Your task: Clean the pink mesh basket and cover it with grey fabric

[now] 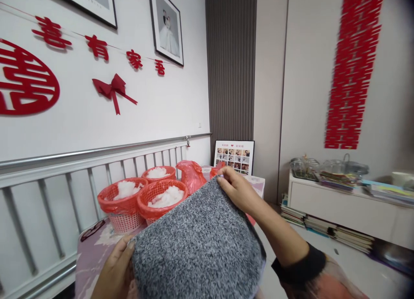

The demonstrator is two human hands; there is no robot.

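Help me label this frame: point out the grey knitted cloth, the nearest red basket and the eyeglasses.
grey knitted cloth (197,243), head view, middle of the fabric.
nearest red basket (152,199), head view, front rim.
eyeglasses (92,231), head view, dark frame on the table.

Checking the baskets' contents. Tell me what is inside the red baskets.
Each of the three red baskets holds white fluffy stuffing. Anything beneath the stuffing is covered; the grey fabric hides the nearest basket's lower edge.
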